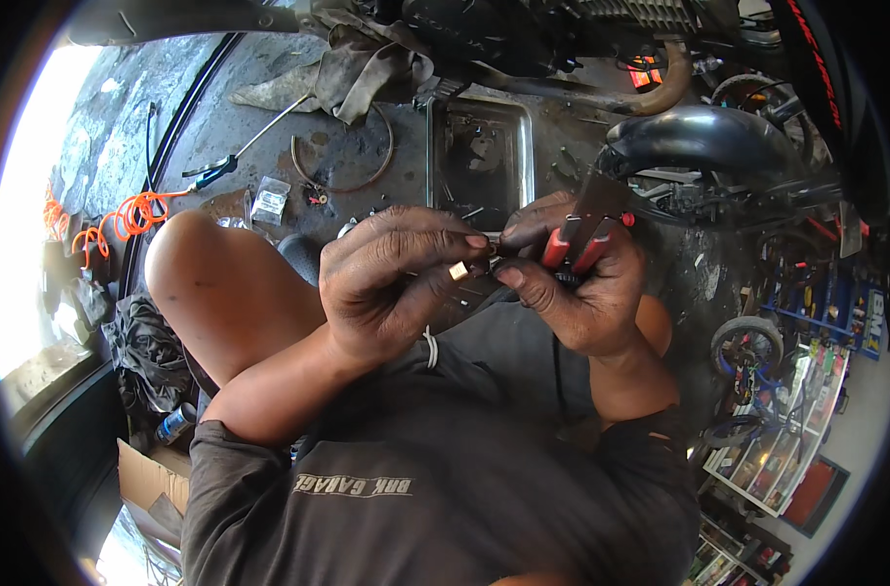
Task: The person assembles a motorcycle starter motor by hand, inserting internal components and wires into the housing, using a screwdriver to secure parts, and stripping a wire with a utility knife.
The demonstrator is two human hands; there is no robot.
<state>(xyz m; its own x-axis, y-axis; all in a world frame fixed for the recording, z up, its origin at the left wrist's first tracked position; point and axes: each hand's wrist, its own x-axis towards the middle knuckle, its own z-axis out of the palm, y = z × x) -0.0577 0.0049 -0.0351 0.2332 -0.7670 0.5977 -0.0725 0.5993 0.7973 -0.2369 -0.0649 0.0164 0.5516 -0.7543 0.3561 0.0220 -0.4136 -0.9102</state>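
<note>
In front of my lap, the fingertips of both hands nearly meet around a tiny part that is mostly hidden. My left hand (391, 278) is closed in a pinch, with a small brass-coloured square-ended piece (458, 271) showing at its fingers. My right hand (596, 303) is closed too. Across its palm lies a hand tool with two red grips (558, 250) and a broad dark flat part pointing away from me; its exact kind is unclear. My right thumb and forefinger pinch toward the left fingertips.
A metal tray (529, 146) sits on the floor ahead, beneath a motorcycle with a curved exhaust pipe (703, 142). Left of it lie a grey rag (367, 73), a ring of hose (390, 161), an air blow gun (215, 173) with orange coiled hose (142, 213), and a plastic bag (270, 199).
</note>
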